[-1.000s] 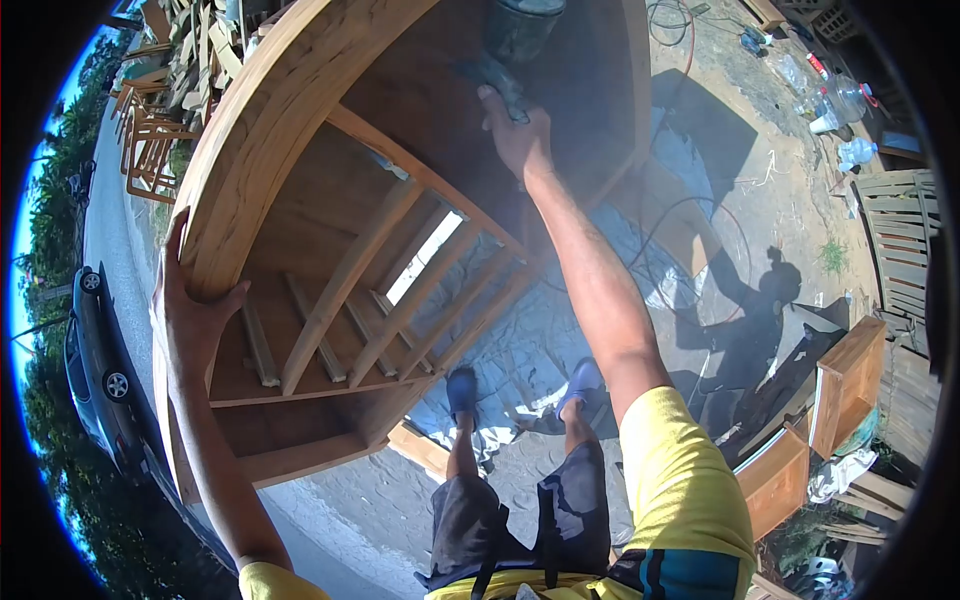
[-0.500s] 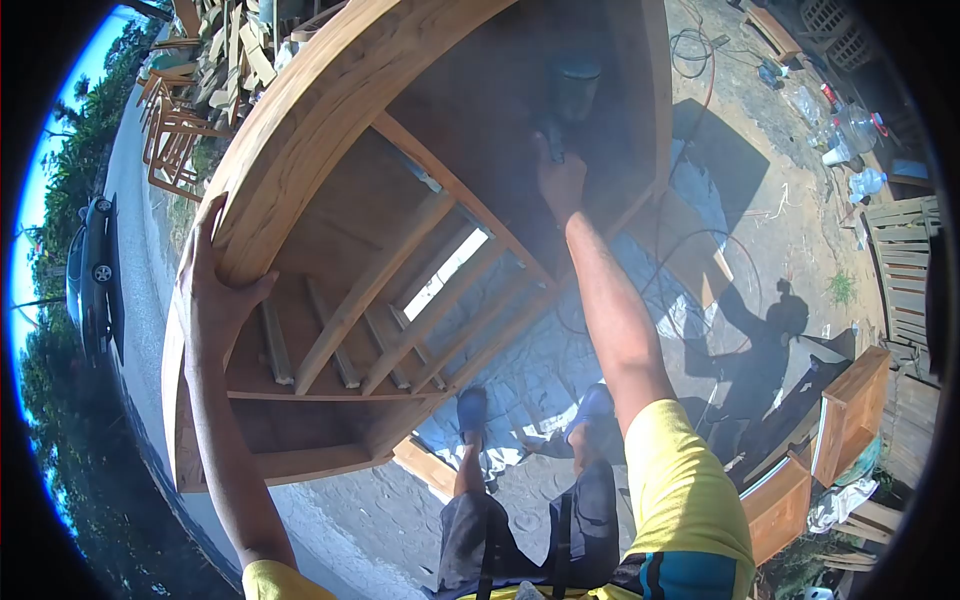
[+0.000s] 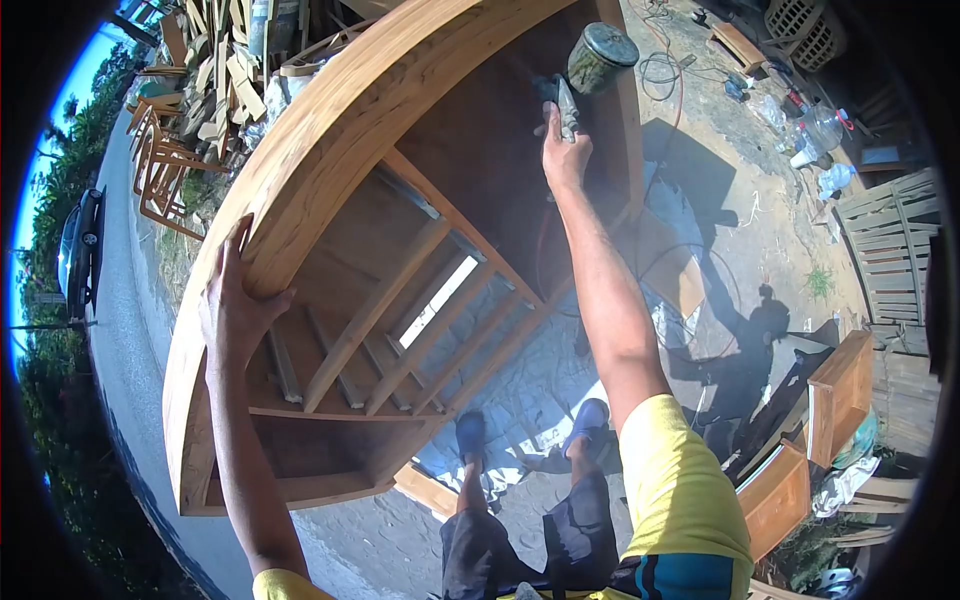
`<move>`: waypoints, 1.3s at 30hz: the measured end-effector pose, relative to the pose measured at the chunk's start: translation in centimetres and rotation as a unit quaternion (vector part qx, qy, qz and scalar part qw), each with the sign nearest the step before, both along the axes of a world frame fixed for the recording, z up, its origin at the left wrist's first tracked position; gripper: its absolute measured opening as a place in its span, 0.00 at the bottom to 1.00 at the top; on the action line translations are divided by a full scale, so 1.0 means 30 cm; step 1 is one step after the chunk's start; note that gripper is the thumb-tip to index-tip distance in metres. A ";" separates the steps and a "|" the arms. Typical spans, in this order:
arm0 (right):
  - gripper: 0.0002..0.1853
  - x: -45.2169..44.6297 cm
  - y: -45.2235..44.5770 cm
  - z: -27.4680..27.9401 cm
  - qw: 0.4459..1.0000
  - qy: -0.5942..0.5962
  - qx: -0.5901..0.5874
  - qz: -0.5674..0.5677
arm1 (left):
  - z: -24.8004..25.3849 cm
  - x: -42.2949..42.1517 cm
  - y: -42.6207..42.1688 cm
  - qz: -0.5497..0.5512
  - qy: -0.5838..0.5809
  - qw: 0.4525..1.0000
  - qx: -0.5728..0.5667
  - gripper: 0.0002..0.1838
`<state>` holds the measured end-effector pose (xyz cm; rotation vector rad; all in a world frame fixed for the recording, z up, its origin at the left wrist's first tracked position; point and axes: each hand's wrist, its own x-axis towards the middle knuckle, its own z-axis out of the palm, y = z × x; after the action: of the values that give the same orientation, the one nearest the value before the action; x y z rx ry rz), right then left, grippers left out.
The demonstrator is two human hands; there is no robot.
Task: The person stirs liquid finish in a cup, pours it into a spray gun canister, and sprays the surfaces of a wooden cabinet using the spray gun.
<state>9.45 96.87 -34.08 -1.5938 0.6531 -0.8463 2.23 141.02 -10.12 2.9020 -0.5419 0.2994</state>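
My left hand (image 3: 237,310) grips the curved edge of a large wooden cabinet frame (image 3: 330,150), thumb on the near side and fingers over the outer face. The frame is tilted and has several inner slats (image 3: 375,316). My right hand (image 3: 566,152) is closed round the handle of a spray gun (image 3: 567,108) with a stained metal cup (image 3: 601,58). The gun is over the dark inner panel at the upper part of the frame. Its nozzle is hard to make out.
Wooden drawers (image 3: 838,398) stand at the lower right beside a slatted panel (image 3: 893,245). Plastic bottles (image 3: 822,130) lie at the upper right. A hose (image 3: 680,100) runs over the ground. Scrap wood (image 3: 225,80) and stacked chair frames (image 3: 160,165) are at the upper left; a car (image 3: 80,250) is beyond.
The spray gun in my right hand has moved right and its cup now shows clearly in sunlight. Haze around it has thinned. My left hand keeps its grip as the view shifts.
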 end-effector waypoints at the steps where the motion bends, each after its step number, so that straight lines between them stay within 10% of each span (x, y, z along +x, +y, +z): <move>1: 0.34 0.019 -0.013 0.003 1.000 0.018 -0.001 -0.011 | 0.006 -0.005 -0.004 0.013 0.009 1.000 0.004 0.60; 21: 0.39 -0.053 -0.063 -0.590 0.935 0.333 -0.121 0.008 | -0.014 -0.032 -0.038 0.043 -0.012 0.999 0.004 0.61; 25: 0.40 -0.166 -0.059 -0.829 0.955 0.249 -0.154 0.057 | -0.015 -0.052 -0.052 0.074 0.042 0.995 -0.054 0.60; 34: 0.35 -0.588 0.011 -0.661 0.920 0.330 0.008 0.213 | -0.022 -0.062 -0.028 0.025 0.031 0.998 -0.055 0.59; 39: 0.36 -0.758 -0.111 -0.508 0.906 0.376 -0.151 0.120 | -0.018 -0.073 -0.038 0.037 0.036 0.997 -0.059 0.58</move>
<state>-13.29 93.54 -49.31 -2.2536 0.8582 -0.1169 0.06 139.89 -10.66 2.8100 -0.3918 0.2279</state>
